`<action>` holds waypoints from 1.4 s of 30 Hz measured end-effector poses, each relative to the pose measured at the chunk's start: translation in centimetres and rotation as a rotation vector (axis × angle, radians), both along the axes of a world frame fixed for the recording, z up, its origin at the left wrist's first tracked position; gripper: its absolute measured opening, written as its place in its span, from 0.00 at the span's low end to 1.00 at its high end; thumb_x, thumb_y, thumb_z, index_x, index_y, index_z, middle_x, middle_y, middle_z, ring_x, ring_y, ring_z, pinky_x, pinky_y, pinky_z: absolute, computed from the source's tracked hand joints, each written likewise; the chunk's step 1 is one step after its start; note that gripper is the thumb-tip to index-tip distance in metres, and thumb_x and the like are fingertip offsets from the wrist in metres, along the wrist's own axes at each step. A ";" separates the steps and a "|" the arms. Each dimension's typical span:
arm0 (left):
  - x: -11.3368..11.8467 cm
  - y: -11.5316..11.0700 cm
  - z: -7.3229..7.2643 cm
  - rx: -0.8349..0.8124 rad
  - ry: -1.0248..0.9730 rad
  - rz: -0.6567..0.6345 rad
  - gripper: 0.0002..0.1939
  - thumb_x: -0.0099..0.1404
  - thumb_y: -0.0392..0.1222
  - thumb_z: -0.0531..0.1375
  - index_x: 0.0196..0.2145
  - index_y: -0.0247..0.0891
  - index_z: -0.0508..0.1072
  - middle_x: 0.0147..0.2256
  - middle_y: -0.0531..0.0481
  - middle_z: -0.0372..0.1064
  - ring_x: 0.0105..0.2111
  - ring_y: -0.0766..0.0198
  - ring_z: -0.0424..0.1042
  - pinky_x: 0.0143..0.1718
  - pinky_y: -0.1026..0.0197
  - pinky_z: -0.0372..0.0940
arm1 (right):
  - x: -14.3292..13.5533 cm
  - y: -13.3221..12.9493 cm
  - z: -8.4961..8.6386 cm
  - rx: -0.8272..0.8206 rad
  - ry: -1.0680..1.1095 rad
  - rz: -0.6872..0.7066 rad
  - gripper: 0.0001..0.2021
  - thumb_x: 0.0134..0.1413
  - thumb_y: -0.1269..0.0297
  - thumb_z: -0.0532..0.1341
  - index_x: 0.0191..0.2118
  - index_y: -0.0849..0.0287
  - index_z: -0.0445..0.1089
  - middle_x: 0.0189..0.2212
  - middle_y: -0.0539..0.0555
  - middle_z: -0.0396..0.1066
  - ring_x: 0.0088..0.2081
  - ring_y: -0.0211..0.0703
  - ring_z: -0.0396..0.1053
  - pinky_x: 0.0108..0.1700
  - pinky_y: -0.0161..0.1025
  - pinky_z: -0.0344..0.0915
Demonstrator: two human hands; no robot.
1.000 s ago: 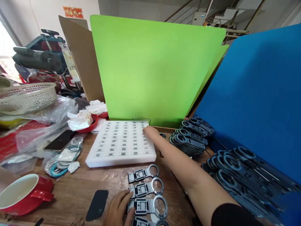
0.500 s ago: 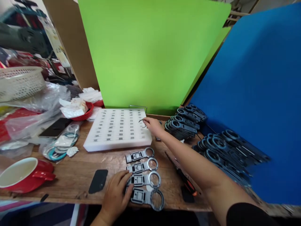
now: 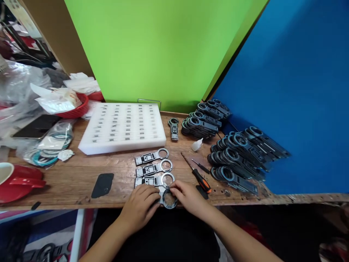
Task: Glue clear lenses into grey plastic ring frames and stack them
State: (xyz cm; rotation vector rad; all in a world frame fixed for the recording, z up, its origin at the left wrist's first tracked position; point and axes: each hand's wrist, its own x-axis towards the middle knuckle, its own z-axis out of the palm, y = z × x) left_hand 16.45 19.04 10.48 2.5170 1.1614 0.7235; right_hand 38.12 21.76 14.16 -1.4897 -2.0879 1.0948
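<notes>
Several flat grey ring-ended plates lie in a column at the table's front, the upper ones (image 3: 148,158) lying free. My left hand (image 3: 141,202) is closed over the body of the nearest plate, with fingers on top and the thumb at its front edge. That plate's dark-rimmed ring (image 3: 169,206) sticks out to the right. My right hand (image 3: 188,196) pinches at the upper right of this ring. Between its fingertips is a thin dark curved strip, hard to tell apart from the rim. Behind the plates stands a white foam block (image 3: 122,145) with rows of small thin pieces stuck in it.
An orange-and-black screwdriver (image 3: 201,179), a thin dark tool (image 3: 200,166) and a small white bottle (image 3: 196,145) lie to the right. Stacks of dark ring-ended plates (image 3: 231,156) lean by the blue panel (image 3: 300,91). A red mug (image 3: 19,182) stands at left, a black pad (image 3: 102,185) nearer.
My right hand has come from the foam block's right edge, where it held the curved strip, down to the nearest plate's ring. My left hand has stayed on that plate. The view has shifted.
</notes>
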 end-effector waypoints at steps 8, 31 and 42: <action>-0.1 0.1 -0.8 0.041 0.050 -0.004 0.07 0.65 0.39 0.55 0.41 0.41 0.70 0.43 0.47 0.71 0.43 0.58 0.68 0.45 0.52 0.62 | -0.5 -0.7 -1.2 0.192 -0.128 0.076 0.06 0.58 0.73 0.56 0.34 0.57 0.70 0.32 0.52 0.71 0.35 0.42 0.69 0.38 0.36 0.63; 4.0 -2.7 0.5 0.395 0.426 -0.052 0.21 0.68 0.42 0.46 0.54 0.33 0.65 0.48 0.38 0.72 0.50 0.53 0.68 0.58 0.46 0.42 | 2.5 -5.5 -3.1 0.556 -0.241 0.183 0.18 0.56 0.69 0.57 0.52 0.56 0.67 0.52 0.56 0.69 0.56 0.53 0.62 0.56 0.59 0.60; 0.4 -2.4 1.2 0.103 0.431 0.146 0.26 0.62 0.28 0.50 0.57 0.44 0.63 0.51 0.48 0.69 0.50 0.56 0.66 0.53 0.51 0.57 | 3.1 -2.0 -4.7 0.645 -0.001 -0.210 0.11 0.59 0.67 0.54 0.46 0.56 0.68 0.41 0.57 0.73 0.44 0.49 0.69 0.48 0.51 0.67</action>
